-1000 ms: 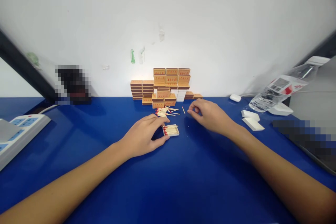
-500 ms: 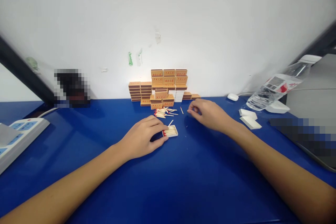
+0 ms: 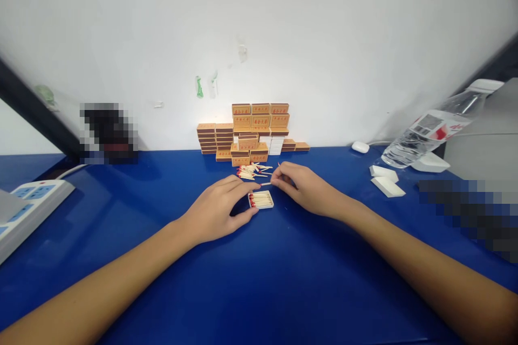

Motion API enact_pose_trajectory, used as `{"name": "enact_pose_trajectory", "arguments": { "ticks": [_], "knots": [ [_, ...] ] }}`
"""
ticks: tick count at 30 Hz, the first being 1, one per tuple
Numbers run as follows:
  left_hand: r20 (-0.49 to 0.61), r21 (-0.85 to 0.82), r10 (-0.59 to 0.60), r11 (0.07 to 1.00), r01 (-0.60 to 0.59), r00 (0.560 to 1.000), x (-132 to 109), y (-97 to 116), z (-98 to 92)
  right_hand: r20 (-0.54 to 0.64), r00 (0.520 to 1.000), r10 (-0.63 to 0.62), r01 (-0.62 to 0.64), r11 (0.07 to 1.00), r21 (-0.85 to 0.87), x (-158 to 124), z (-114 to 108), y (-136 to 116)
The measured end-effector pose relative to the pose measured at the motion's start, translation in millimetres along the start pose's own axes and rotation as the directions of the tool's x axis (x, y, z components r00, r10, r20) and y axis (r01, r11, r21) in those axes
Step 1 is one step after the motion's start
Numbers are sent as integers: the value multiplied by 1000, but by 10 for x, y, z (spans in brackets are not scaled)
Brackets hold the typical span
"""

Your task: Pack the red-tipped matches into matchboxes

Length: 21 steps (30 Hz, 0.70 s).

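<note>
An open white match tray (image 3: 261, 200) with red-tipped matches lies on the blue table (image 3: 259, 280). My left hand (image 3: 218, 210) curls around the tray's left end, thumb and fingers touching it. My right hand (image 3: 301, 186) is pinched on a single matchstick (image 3: 266, 184) just above the tray's far edge. A loose pile of matches (image 3: 251, 171) lies behind the tray. Stacked orange matchboxes (image 3: 253, 132) stand against the white wall.
A white power strip (image 3: 28, 207) sits at the left edge. Two white box sleeves (image 3: 386, 180), a small white case (image 3: 360, 146) and a tilted water bottle (image 3: 433, 132) are at the right. A pixelated dark object (image 3: 107, 132) stands at the back left.
My right hand has moved left from near the far matchboxes to the tray, now pinching a matchstick. My left hand has stayed on the tray.
</note>
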<state>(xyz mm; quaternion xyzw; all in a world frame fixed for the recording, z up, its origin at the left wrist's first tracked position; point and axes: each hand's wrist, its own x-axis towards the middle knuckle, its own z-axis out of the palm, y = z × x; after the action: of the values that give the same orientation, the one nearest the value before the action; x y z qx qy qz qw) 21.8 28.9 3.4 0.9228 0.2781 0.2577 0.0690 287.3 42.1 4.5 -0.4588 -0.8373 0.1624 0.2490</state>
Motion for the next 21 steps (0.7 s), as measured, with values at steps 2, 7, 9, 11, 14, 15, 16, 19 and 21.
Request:
{"name": "enact_pose_trajectory", "arguments": {
  "ticks": [2,7,9,11,14,15,16,19,21],
  "knots": [
    [-15,-22,-20,1000,20,1000,-2,8,-1,-63,996,56,-59,996,-59,2,15,31],
    [-4,-40,-49,998,49,999,1,0,-6,-93,995,35,-51,985,-167,-5,-15,20],
    [-33,-53,-46,998,44,998,2,-8,-8,-126,991,40,-68,971,-229,1,-83,40],
    [-54,-70,-53,996,50,997,1,-15,-4,-185,980,73,-128,945,-300,15,-170,100],
    [-61,-80,-55,996,50,997,0,-17,7,-268,951,152,-249,891,-379,34,-300,245],
    [-70,-81,-57,995,51,996,0,-16,11,-285,942,177,-284,872,-399,38,-337,297],
    [-74,-83,-59,995,53,995,0,-13,13,-299,933,200,-317,852,-418,39,-371,348],
    [-49,-94,-60,994,55,997,1,-2,14,-302,907,292,-406,795,-451,34,-458,483],
    [-43,-98,-64,993,60,997,0,6,13,-278,888,365,-456,770,-446,34,-517,562]
  ]
}}
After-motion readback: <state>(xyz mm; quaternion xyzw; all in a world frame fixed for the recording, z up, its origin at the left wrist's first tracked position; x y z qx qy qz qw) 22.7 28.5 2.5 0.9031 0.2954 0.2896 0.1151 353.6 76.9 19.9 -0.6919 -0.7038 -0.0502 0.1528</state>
